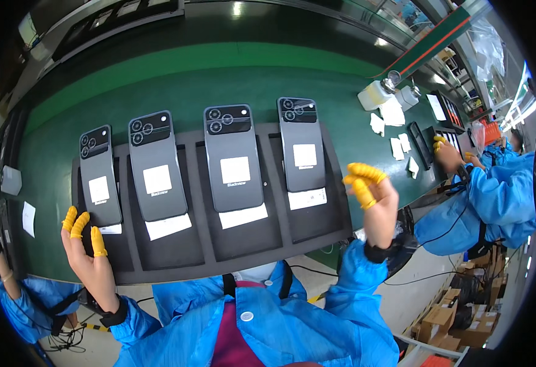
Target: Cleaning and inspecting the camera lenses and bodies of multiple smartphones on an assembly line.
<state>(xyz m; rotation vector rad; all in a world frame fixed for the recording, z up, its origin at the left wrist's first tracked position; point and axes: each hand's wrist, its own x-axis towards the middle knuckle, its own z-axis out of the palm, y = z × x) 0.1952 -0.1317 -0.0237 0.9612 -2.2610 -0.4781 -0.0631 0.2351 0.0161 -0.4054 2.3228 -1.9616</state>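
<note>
Four grey phones (234, 159) lay in front of you, backs up, in a row across the dark tray (202, 251), one to each compartment, with their camera ends jutting over its far edge. Each bore a white square label (157, 180) on its back, and white slips (243, 216) showed from beneath their near ends. Your left hand (94, 269) was at the tray's near left corner, its covered fingertips just beside the lower end of the leftmost phone; its thumb and fingers stood well apart and held nothing, though you could not tell from this view whether they touched the tray. Your right hand (378, 208) was off the tray's right edge, near the rightmost phone and apart from it, its fingers bent toward the thumb with a narrow gap and nothing seen between them. Yellow finger covers (99, 243) wrapped the tips of both hands. The tray rested on the green workbench (219, 82), where white bottles (375, 96) and torn paper pieces (392, 114) lay beyond your right hand. Farther right, a co-worker's hand (450, 157) reached out beside a black strip (420, 145).
</note>
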